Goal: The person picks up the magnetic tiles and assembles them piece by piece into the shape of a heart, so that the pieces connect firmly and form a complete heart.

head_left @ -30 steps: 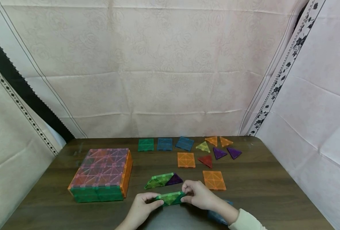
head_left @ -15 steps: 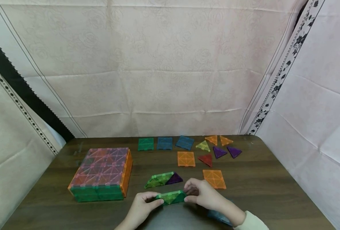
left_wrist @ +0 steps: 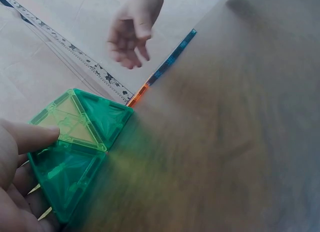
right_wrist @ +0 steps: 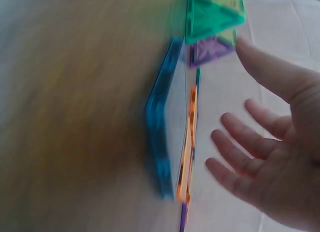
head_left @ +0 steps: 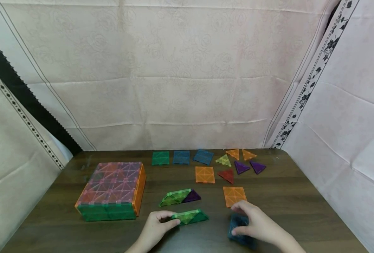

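Note:
In the head view my left hand [head_left: 155,226] pinches a strip of green triangular magnetic tiles [head_left: 191,217] near the front of the table, thumb on the near face. Seen from the left wrist, a light green triangle [left_wrist: 75,122] sits between two darker green ones [left_wrist: 102,117]. To the right, my right hand [head_left: 258,223] hovers over blue square magnetic tiles [head_left: 242,240], its fingers spread and holding nothing. From the right wrist those blue tiles [right_wrist: 159,117] lie flat on the table, beside the fingers. A similar strip of light green and purple tiles [head_left: 174,198] stands just behind.
On the left stands a large tile-built box [head_left: 111,182] with a pinkish top, green front and orange side. Loose orange squares [head_left: 205,175], a red triangle [head_left: 226,175], purple triangles [head_left: 241,167], and blue and green squares [head_left: 160,158] lie toward the back.
My right hand has let go of the right end of the green strip and moved right, over the blue tiles. The left hand stays in place, still holding the strip.

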Motion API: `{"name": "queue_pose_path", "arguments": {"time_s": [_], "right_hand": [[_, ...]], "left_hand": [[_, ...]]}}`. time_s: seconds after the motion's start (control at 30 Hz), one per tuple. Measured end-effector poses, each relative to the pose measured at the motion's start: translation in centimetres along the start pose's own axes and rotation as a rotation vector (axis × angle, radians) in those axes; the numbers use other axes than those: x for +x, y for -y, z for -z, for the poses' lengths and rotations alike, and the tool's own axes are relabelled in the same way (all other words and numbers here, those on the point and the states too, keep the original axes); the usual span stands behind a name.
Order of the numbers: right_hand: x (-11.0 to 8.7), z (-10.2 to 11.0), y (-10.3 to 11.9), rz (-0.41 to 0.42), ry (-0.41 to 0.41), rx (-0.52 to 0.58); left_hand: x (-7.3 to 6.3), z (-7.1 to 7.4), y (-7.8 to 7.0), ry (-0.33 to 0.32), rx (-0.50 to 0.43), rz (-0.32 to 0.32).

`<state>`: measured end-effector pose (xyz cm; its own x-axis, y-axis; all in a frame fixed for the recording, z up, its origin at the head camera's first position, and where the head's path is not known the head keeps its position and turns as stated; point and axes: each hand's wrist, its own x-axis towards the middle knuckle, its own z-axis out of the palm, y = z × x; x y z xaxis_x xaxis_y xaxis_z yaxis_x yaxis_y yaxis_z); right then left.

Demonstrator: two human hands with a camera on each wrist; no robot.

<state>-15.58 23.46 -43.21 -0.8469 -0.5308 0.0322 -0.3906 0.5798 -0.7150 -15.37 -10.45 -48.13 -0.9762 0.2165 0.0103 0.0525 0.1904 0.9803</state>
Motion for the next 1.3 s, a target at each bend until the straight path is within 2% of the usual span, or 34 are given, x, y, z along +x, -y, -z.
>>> {"name": "queue_pose_path", "arguments": {"time_s": [0.1, 0.23, 0.47, 0.6, 0.77, 1.03, 1.17, 1.3], "right_hand": [[-1.0, 0.2, -0.6, -0.065, 0.026, -0.116], [-1.8, -0.1, -1.1, -0.095, 0.051, -0.234], [-1.7, -0.4, -1.2, -0.116, 0.078, -0.272], [-1.6, -0.4, -1.2, -0.100, 0.083, -0.284], [-1.3, -0.5, -1.0, -0.087, 0.066, -0.268], [0.5, -1.5, -0.2, -0.004, -0.040, -0.092], [1.7, -2.0, 0.3, 0.001, -0.014, -0.039], [2.6, -2.4, 0.6, 0.011, 0.025, -0.042]], "left_hand": [[0.0, 0.0, 0.0, -0.001, 0.006, 0.004], [0.0, 0.0, 0.0, 0.007, 0.005, 0.002], [-0.1, 0.2, -0.2, 0.062, 0.004, -0.011], [-0.2, 0.2, -0.2, 0.095, -0.017, -0.007], [-0.3, 0.1, -0.1, 0.123, -0.042, -0.020], [-0.4, 0.0, 0.0, 0.185, -0.082, -0.032], [-0.5, -0.1, 0.0, 0.219, -0.112, -0.032], [-0.6, -0.1, -0.1, 0.236, -0.126, -0.039]]}}
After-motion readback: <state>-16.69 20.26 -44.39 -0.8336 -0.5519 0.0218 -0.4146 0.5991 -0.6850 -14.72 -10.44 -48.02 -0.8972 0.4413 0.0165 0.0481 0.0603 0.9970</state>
